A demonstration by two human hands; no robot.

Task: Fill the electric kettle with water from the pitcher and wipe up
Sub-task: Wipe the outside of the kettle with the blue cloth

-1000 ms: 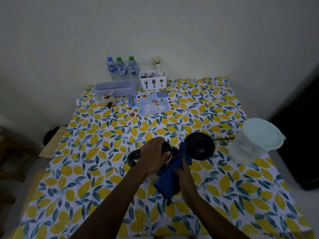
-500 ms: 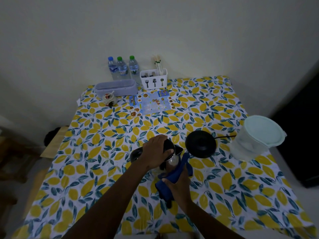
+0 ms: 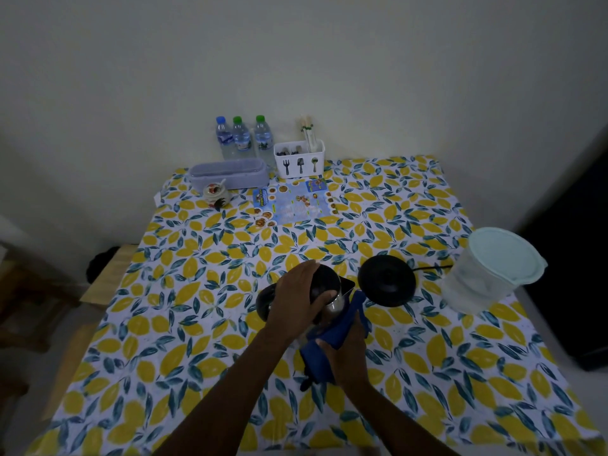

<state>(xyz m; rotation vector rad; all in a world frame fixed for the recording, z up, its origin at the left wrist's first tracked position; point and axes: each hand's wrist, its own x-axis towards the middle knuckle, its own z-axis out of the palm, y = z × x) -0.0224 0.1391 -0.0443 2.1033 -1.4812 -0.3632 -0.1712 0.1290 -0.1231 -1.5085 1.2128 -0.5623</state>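
Risk first: the kettle [image 3: 324, 296], centre of frame and slightly below, sits off its round black base [image 3: 387, 280] and is steadied from above only; a hard sideways rub with the cloth [image 3: 332, 337] could tip or slide it and slop water onto the lemon-print tablecloth [image 3: 197, 291]. The base's cord [image 3: 431, 267] runs right toward the pitcher [image 3: 490, 268]; wet cloth or drips reaching the base look like the worse outcome

Left hand [image 3: 297, 291]: curled over the kettle's lid and upper rim, fingers wrapped down the near side, holding it

Right hand [image 3: 345, 352]: just below the kettle, closed around the bunched blue cloth, pressing it to the steel side

Pitcher: lidded, right edge of frame, apart from both hands
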